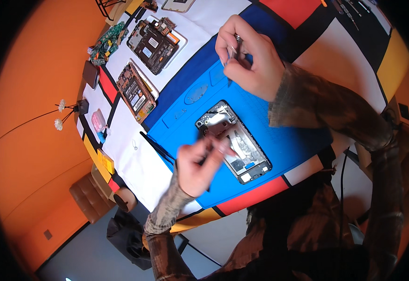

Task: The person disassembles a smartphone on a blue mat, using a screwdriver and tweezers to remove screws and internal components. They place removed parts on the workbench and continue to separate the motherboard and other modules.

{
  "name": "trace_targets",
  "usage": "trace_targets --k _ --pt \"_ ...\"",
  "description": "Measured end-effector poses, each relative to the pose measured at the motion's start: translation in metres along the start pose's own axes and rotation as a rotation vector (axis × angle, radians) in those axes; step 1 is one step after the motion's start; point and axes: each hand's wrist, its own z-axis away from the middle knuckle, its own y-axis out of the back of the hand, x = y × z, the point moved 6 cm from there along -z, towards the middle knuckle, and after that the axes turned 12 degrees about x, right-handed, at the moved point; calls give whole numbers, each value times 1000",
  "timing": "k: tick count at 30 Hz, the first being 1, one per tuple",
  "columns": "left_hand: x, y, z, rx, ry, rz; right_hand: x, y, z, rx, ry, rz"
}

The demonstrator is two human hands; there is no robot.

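an opened phone body (235, 143) lies on a blue mat (279, 136) near the tabletop's (134, 159) front edge. it looks light, thin and fragile; better held by its side rims. the left hand (197, 166) pinches a slim tool above it; the right hand (251, 58) is closed on tweezers (235, 47) farther back. circuit boards (136, 91) crowd the left edge.

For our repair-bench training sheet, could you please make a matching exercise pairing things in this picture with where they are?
Things:
1. opened phone
2. metal tweezers
3. green circuit board
4. pink object

Places:
A. in the right hand
B. far left corner of the table
C. on the blue mat, by the left hand
D. left table edge, near white flowers

Pairs: 1-C, 2-A, 3-B, 4-D
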Motion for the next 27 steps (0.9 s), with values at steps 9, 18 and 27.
trace_targets --k 9,18,27 --pt "4 -74 52 -495 -536 144 -13 -11 11 -114 97 62" --pt "-21 -88 68 -693 -667 35 -13 -20 11 -287 172 207" --pt "-28 -92 72 -687 -606 185 -25 -28 18 -341 451 157"
